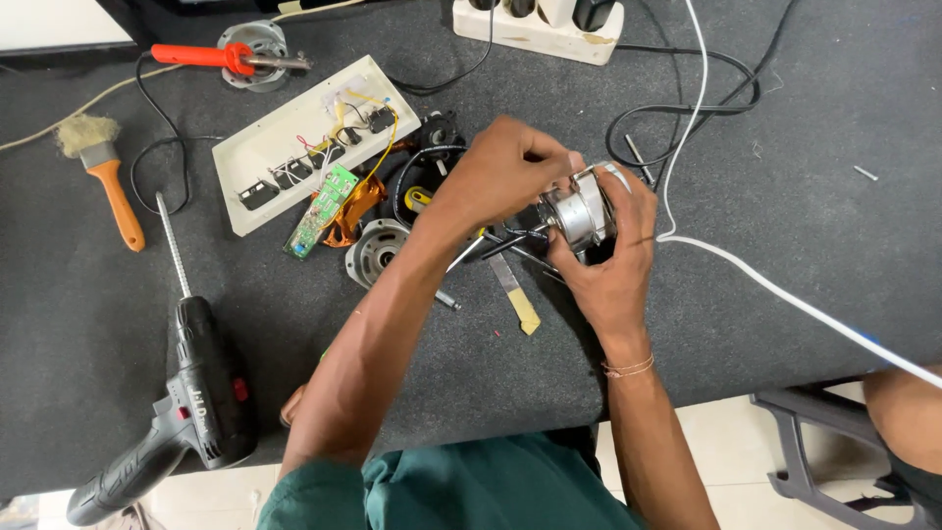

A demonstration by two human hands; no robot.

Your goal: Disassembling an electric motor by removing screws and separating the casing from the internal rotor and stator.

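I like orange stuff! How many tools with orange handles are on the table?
2. A brush with an orange handle lies at the left edge, and a soldering iron rests at the top left. Others may hide under the hands.

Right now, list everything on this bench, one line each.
small motor: one, silver, held in both hands at centre
cordless drill: one, black, lower left
brush: one, orange handle, far left
soldering iron: one, orange handle, top left
switch panel: one, cream, wired, upper middle
circuit board: one, green, below panel
power strip: one, white, top edge
white cable: one, right side
left hand: on motor's top
right hand: cupping motor from below
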